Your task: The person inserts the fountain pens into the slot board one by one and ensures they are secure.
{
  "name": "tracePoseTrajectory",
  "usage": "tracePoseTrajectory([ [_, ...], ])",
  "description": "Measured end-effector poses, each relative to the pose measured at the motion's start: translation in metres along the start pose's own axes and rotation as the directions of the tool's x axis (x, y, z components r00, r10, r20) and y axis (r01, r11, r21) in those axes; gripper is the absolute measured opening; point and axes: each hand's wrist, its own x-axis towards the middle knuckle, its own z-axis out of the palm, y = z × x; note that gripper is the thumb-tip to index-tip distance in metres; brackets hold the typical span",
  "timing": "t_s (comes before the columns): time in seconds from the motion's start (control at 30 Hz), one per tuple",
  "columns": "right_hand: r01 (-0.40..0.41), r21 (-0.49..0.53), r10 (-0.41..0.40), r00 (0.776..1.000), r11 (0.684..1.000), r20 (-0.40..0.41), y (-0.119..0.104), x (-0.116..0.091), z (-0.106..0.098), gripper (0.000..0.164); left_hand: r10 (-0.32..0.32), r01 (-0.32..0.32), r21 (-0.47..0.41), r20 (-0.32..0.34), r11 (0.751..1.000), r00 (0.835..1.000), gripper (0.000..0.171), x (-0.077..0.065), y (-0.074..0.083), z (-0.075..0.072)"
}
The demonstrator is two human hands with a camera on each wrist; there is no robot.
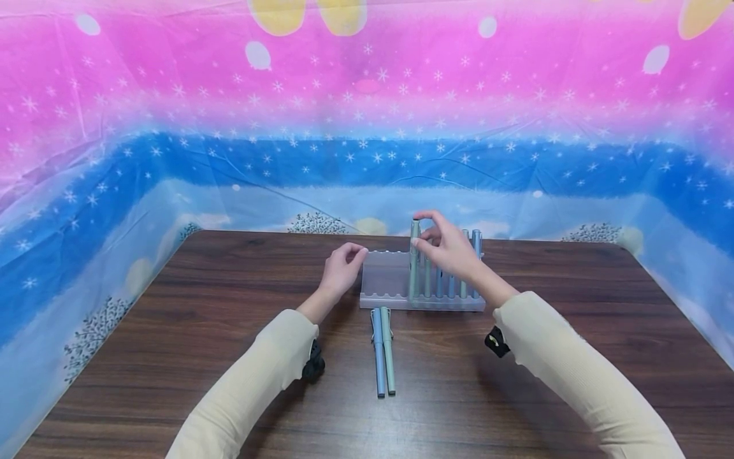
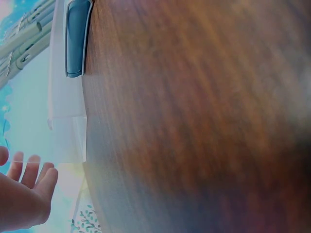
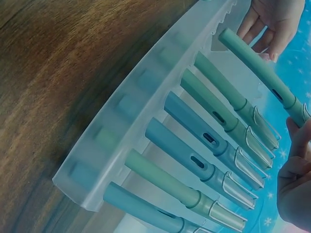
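A frosted clear pen rack (image 1: 385, 274) stands on the table with a row of green and blue pens in its right part. My left hand (image 1: 342, 268) pinches the rack's upper left corner between thumb and fingers. With my right hand (image 1: 450, 248) I hold a green pen (image 3: 257, 68) by its capped end, cap upward. That pen leans over the rack's slots, left of the standing pens, its lower end near the notched front rail. The row beside it includes a blue pen (image 3: 180, 150) and a pale green pen (image 3: 165, 177), all with wire clips.
In front of the rack, a blue pen (image 1: 378, 357) and a green pen (image 1: 388, 354) lie side by side on the wooden table (image 1: 229, 319). A patterned pink and blue cloth (image 1: 367, 159) hangs behind the table and along its sides.
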Motion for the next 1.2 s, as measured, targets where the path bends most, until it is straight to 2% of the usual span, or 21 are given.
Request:
tracePoseTrajectory([
  [0.17, 0.064, -0.035, -0.066, 0.997, 0.997, -0.045, 0.002, 0.001, 0.002, 0.039, 0.002, -0.002, -0.003, 0.006, 1.000, 1.000, 0.025, 0.000, 0.000, -0.001],
  [0.37, 0.174, -0.066, -0.180, 0.979, 0.983, -0.101, 0.010, 0.001, 0.010, 0.039, 0.002, -0.002, 0.000, 0.010, 1.000, 1.000, 0.026, -0.001, 0.001, -0.001],
  [0.53, 0.187, -0.119, -0.203, 0.970, 0.975, -0.133, 0.014, -0.003, 0.017, 0.039, -0.003, 0.003, 0.004, 0.009, 1.000, 1.000, 0.026, -0.001, 0.001, -0.001],
  [0.7, 0.182, -0.148, -0.202, 0.971, 0.972, -0.129, 0.016, -0.007, 0.021, 0.039, -0.004, 0.004, 0.007, 0.008, 1.000, 1.000, 0.026, -0.001, 0.000, -0.001],
  [1.2, 0.124, -0.065, -0.129, 0.989, 0.990, -0.071, 0.021, -0.008, 0.025, 0.037, 0.000, 0.000, 0.003, 0.010, 1.000, 1.000, 0.026, -0.001, 0.000, 0.000],
])
